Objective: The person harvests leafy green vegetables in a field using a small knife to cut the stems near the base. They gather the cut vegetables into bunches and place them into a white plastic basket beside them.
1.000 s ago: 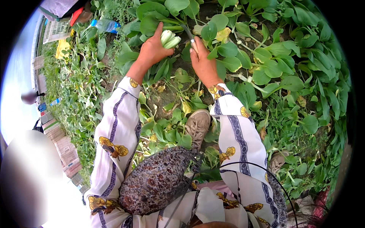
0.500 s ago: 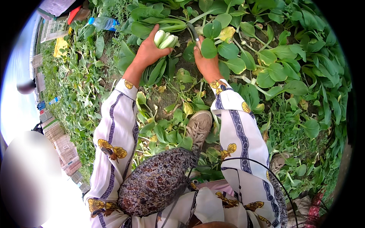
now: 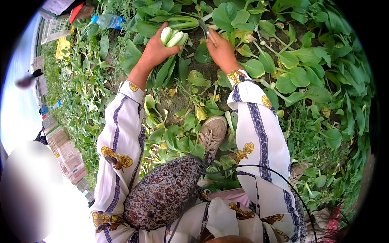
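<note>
My left hand is closed around a bunch of bok choy, its pale cut stalk ends facing up and right, its leaves hanging below my palm. In my closed right hand is a small sickle with a dark curved blade. The blade's tip lies at the stem base of another bok choy, whose leaves point left, just above my left hand. Whether the blade touches that stem I cannot tell. My right fingers are partly hidden behind the handle and hand.
Rows of standing bok choy spread to the right. A clear plastic bottle with a blue cap lies at upper left. Plastic crates line the left side. My shoe is planted among low leaves and yellowed scraps.
My right hand has moved slightly up and is out from behind the leaves that partly covered it. My left hand, still holding the bok choy, has shifted a little up and left.
</note>
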The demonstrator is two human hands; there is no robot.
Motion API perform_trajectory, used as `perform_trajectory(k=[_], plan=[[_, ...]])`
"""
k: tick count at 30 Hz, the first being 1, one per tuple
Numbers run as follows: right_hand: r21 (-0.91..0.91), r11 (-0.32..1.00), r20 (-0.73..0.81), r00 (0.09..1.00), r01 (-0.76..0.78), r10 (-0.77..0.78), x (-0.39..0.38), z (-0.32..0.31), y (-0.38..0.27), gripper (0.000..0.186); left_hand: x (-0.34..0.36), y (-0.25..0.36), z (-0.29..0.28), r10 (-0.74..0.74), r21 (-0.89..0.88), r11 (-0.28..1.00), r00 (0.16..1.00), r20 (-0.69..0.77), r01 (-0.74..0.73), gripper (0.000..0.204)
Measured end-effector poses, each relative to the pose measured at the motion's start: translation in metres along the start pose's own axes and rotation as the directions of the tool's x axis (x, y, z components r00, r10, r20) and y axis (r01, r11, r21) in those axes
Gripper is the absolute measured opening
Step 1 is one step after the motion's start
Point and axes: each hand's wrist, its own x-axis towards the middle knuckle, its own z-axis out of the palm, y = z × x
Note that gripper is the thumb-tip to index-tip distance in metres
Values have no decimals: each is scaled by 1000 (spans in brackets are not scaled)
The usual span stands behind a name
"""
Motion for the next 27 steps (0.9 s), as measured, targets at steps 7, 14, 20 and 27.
perform_trajectory(k=[7, 14, 20, 27], plan=[[306, 952, -111, 993, 0, 36, -38, -18, -7, 48, -28, 28, -3, 34, -167, 985, 999, -3, -34, 91], [944, 193, 216, 943, -268, 253, -86, -71, -55, 27, -101, 91, 12, 76, -500, 860, 946, 316, 98, 89], [944, 257, 74, 888, -209, 453, -123, -130, -43, 21, -148, 104, 17, 174, -606, 751, 809, 562, 260, 84], [886, 139, 412, 888, -443, 204, -165, -186, -58, 23, -154, 87, 60, -152, -619, 531, 784, 602, 579, 63]])
